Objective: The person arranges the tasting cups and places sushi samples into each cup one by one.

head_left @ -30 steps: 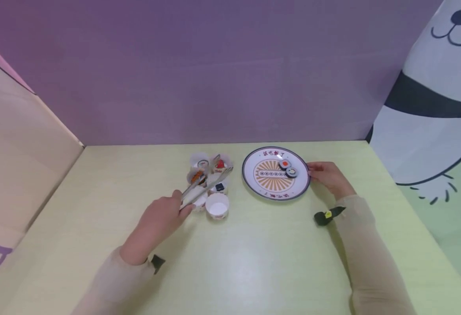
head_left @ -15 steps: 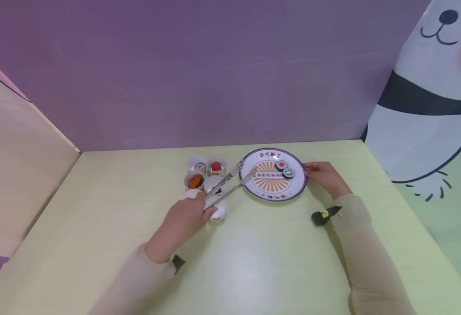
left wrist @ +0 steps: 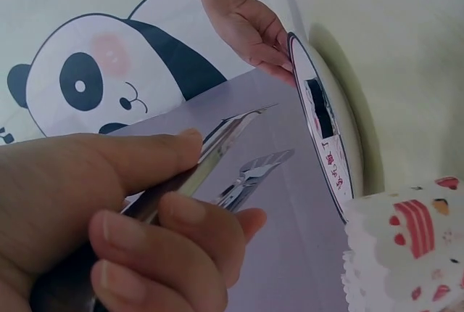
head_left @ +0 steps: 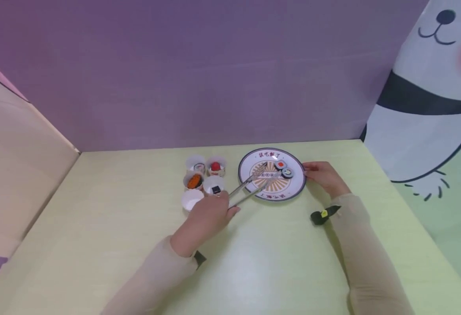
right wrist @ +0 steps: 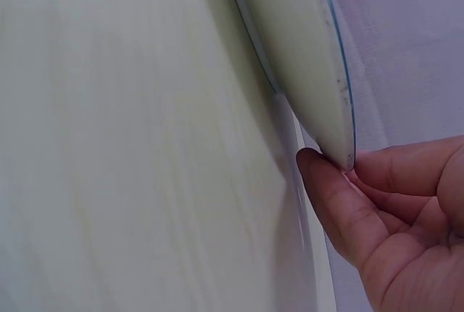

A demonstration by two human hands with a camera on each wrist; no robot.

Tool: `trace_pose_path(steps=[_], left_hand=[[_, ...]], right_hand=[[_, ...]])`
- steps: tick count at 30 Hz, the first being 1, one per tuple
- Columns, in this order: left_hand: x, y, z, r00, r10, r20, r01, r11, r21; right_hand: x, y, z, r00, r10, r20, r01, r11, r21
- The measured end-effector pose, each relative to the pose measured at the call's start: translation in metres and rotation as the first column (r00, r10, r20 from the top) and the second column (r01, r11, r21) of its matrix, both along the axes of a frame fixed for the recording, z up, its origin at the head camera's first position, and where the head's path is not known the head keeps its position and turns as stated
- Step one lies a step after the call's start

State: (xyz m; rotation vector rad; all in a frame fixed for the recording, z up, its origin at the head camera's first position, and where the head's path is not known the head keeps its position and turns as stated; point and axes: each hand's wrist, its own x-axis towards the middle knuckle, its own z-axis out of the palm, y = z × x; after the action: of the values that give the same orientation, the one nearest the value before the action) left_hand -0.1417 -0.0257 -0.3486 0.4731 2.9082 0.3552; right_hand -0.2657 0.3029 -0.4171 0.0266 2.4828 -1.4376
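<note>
In the head view my left hand [head_left: 208, 218] holds metal tongs [head_left: 241, 186] by their handle, reaching over the plate. The tongs' arms stand apart with nothing visible between them; one tip is near the sushi pieces, contact unclear. Thumb and fingers wrap the tongs [left wrist: 210, 156] in the left wrist view. A white patterned plate [head_left: 250, 164] bears two toy-like sushi rolls, one with a red centre [head_left: 279, 164], the other with a pale centre [head_left: 287, 173]. My right hand [head_left: 326, 178] pinches the plate's right rim, clearly seen with the plate's underside [right wrist: 290, 36] in the right wrist view.
Left of the plate cluster several paper cups: an empty white cup [head_left: 192, 201], others holding an orange-topped piece [head_left: 195, 180], a red ball-like piece [head_left: 216, 166], a black-banded piece [head_left: 216, 189] and a pale roll [head_left: 199, 167]. A purple wall [head_left: 214, 87] stands behind the table.
My left hand has carried the tongs rightward from above the cups to above the plate. The right hand stays at the rim, and both rolls keep their places on the plate.
</note>
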Motion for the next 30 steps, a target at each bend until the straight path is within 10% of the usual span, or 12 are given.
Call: trace_pose_path(steps=[30], left_hand=[[-0.021, 0.05, -0.016, 0.993, -0.007, 0.121, 0.015, 0.998, -0.068]], right_hand=[[0.002, -0.001, 0.0, 1.0, 0.015, -0.016, -0.015, 1.0, 0.007]])
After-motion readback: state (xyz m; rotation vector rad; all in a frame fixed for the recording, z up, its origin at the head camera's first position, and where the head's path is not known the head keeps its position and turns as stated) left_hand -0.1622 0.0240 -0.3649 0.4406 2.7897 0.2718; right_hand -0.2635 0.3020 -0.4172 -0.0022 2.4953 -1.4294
